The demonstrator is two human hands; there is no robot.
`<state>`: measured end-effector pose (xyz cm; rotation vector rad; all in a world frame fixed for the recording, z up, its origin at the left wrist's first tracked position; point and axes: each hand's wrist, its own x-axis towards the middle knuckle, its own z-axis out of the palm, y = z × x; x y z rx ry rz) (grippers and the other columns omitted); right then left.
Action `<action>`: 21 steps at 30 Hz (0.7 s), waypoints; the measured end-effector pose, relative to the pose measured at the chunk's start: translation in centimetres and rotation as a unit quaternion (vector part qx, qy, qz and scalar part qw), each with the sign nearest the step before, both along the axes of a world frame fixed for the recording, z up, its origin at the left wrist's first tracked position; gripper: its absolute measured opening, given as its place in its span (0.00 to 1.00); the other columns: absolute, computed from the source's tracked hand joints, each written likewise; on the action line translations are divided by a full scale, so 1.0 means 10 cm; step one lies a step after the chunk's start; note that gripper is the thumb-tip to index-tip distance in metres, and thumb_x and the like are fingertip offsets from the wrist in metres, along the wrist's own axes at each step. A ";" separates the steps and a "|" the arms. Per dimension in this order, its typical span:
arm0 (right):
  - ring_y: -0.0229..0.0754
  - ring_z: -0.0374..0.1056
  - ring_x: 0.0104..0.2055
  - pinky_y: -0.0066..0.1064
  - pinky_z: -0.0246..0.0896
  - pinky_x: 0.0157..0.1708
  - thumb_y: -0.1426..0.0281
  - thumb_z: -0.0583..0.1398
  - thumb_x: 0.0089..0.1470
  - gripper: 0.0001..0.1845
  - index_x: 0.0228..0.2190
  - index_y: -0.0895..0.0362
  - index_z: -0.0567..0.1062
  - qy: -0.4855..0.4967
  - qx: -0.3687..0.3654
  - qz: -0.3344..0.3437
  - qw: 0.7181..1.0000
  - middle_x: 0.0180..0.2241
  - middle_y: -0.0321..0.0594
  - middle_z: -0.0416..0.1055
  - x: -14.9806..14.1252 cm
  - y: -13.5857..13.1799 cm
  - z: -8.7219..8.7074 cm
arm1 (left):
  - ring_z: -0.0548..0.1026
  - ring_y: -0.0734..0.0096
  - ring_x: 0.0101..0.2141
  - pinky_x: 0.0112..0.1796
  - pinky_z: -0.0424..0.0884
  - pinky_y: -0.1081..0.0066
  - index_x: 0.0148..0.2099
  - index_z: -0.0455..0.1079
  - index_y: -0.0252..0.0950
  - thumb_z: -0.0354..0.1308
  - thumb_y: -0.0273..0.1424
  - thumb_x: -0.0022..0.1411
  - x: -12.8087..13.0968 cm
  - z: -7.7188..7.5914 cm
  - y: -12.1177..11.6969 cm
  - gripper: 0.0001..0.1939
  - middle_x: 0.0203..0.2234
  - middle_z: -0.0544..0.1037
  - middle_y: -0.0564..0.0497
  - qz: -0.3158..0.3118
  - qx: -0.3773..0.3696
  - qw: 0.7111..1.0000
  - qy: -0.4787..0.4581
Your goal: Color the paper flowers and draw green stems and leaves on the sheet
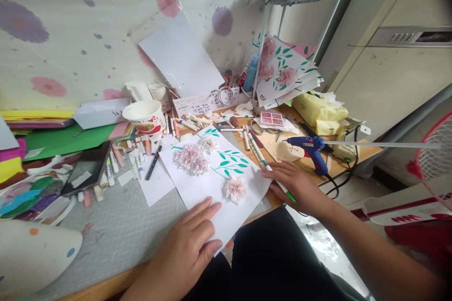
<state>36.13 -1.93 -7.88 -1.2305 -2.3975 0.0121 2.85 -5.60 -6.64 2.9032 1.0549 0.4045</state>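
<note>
A sheet of white paper [201, 193] lies tilted on the table, with painted green leaves [231, 163] and raised pale pink flowers: a large cluster [191, 159], a small one [207, 145] and a single bloom [235, 190]. My left hand [192, 240] rests on the sheet's lower left edge, fingers extended, nothing held. At the right corner of the sheet, my right hand [300, 188] has its fingers closed around a white marker with a green end [290, 196]. Its fingertips touch the paper; part of the marker is hidden by the fingers.
A blue hot glue gun [310, 146] lies right of my right hand. Behind the sheet are scattered markers [187, 123], a paper bowl [144, 115] and a pink palette [271, 119]. A phone [88, 169] lies left. Finished-looking flower sheets [286, 70] lean at the back right.
</note>
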 end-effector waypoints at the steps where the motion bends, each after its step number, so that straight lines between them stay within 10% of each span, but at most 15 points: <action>1: 0.55 0.72 0.54 0.54 0.63 0.54 0.75 0.56 0.62 0.13 0.47 0.54 0.74 0.009 0.019 0.010 1.000 0.47 0.49 0.79 -0.01 0.01 -0.01 | 0.69 0.55 0.60 0.51 0.77 0.59 0.30 0.64 0.39 0.50 0.28 0.67 0.00 0.00 0.01 0.11 0.57 0.74 0.43 -0.005 0.005 1.000 -0.003; 9: 0.49 0.74 0.39 0.38 0.70 0.36 0.74 0.56 0.62 0.09 0.41 0.55 0.76 0.049 0.125 0.034 0.990 0.40 0.49 0.79 -0.07 0.10 0.04 | 0.75 0.58 0.55 0.48 0.78 0.65 0.31 0.65 0.40 0.52 0.30 0.65 -0.04 0.00 -0.04 0.09 0.53 0.77 0.44 -0.026 0.067 0.997 -0.027; 21: 0.51 0.75 0.43 0.43 0.69 0.43 0.70 0.58 0.59 0.09 0.40 0.53 0.78 0.183 -0.017 -0.023 0.983 0.40 0.46 0.78 0.09 0.61 0.12 | 0.73 0.54 0.57 0.52 0.76 0.59 0.29 0.67 0.38 0.57 0.29 0.58 0.42 -0.33 -0.02 0.05 0.54 0.77 0.44 -0.018 0.036 0.986 -0.159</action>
